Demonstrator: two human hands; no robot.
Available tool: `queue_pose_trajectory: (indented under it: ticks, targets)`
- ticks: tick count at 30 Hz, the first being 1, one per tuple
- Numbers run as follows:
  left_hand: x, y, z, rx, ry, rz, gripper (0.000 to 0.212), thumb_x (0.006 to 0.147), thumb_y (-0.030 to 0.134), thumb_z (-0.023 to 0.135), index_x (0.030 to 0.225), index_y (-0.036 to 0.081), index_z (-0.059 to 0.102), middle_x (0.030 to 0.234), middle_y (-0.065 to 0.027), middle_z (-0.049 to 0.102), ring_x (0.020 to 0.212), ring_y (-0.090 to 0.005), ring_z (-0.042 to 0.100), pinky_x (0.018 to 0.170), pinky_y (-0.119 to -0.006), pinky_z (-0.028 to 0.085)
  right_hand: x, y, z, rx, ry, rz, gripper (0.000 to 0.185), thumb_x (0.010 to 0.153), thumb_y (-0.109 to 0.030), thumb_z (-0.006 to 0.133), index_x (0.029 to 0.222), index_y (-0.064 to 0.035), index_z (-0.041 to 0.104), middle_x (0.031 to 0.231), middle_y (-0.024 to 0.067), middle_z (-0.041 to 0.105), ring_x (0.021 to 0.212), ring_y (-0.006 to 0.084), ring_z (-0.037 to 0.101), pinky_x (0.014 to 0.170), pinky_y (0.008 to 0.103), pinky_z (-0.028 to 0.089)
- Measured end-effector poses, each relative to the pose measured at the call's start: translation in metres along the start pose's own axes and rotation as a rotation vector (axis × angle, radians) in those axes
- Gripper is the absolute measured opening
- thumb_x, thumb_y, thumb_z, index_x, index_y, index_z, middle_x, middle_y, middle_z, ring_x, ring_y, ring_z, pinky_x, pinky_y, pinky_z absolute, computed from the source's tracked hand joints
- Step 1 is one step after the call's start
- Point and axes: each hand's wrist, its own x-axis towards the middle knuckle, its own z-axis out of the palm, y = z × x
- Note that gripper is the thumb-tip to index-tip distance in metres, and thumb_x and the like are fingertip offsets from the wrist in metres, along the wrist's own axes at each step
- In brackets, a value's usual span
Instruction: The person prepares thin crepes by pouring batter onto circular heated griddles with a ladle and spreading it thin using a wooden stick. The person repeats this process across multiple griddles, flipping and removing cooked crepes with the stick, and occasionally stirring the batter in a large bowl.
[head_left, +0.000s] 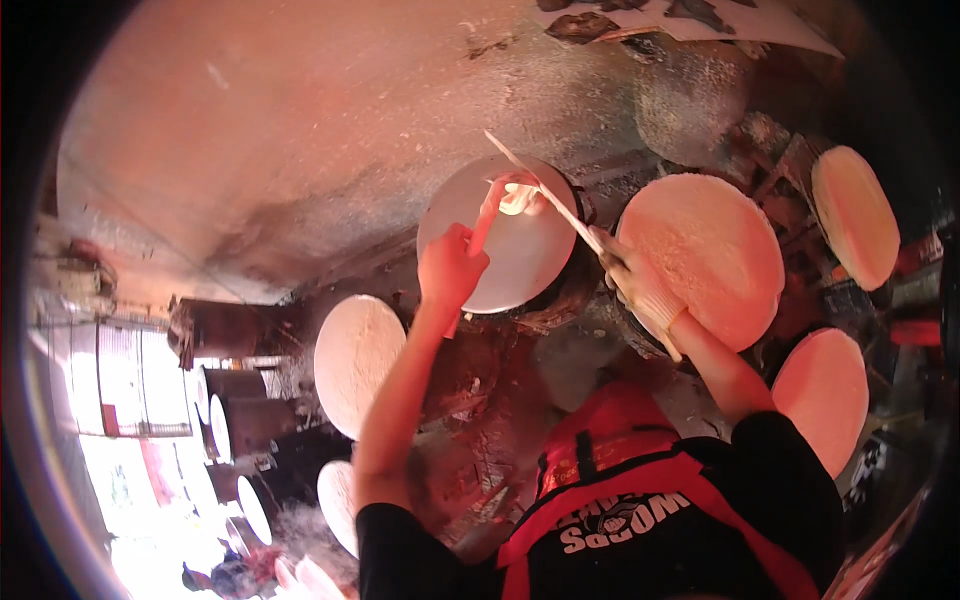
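Note:
My left hand (451, 268) grips the handle of a flat-headed tool (489, 210) over a round pan (499, 259) with a pale, smooth surface. The tool's head lies near a crumpled, whitish soft lump (519, 199) towards the pan's far side. My right hand (636, 281), in a light knitted glove, is closed on a long, thin wooden stick (562, 210). The stick slants up to the left, its middle crossing beside the lump. Whether the stick touches the lump, I cannot tell. Under my right wrist sits a second round vessel, heaped with a pale, rough-topped mass (705, 255).
More round vessels with pale tops stand at left (360, 366) and right (821, 397), with another disc (855, 217) at the far right. A stained wall (285, 135) rises beyond the pan. Steam (307, 529) and a person (240, 574) show at lower left.

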Motion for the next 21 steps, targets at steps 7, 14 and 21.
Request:
queue_pose_trajectory:
  ticks: [7, 14, 21]
  targets:
    - [0.038, -0.025, 0.13, -1.09, -0.005, -0.436, 0.012, 0.08, 0.006, 0.062, 0.085, -0.003, 0.054, 0.057, -0.0058, 0.054, 0.041, -0.0129, 0.049, 0.038, -0.028, 0.04, -0.033, 0.11, 0.092, 0.258, 0.319, -0.021, 0.039, 0.093, -0.018, 0.052, 0.132, -0.0203, 0.049, 0.086, 0.0019, 0.057, 0.07, 0.0136, 0.054, 0.067, 0.025, 0.044]
    - [0.108, -0.066, 0.081, -1.604, -0.089, -0.345, 0.027, 0.091, 0.025, 0.057, 0.1, 0.0, 0.056, 0.069, -0.002, 0.054, 0.055, -0.01, 0.049, 0.048, -0.023, 0.041, 0.038, 0.078, 0.162, 0.037, 0.549, 0.1, 0.039, 0.092, -0.024, 0.053, 0.13, -0.016, 0.048, 0.094, 0.022, 0.062, 0.082, 0.0287, 0.063, 0.076, 0.0357, 0.047]
    - [0.112, -0.101, -0.055, -1.548, -0.214, -0.268, 0.031, 0.098, 0.021, 0.044, 0.12, -0.001, 0.047, 0.086, -0.0058, 0.053, 0.064, -0.0092, 0.045, 0.055, -0.022, 0.041, 0.075, 0.023, 0.155, 0.955, 0.259, 0.544, 0.038, 0.094, -0.024, 0.049, 0.131, -0.027, 0.049, 0.055, -0.0057, 0.038, 0.036, 0.0068, 0.031, 0.034, 0.0238, 0.021]
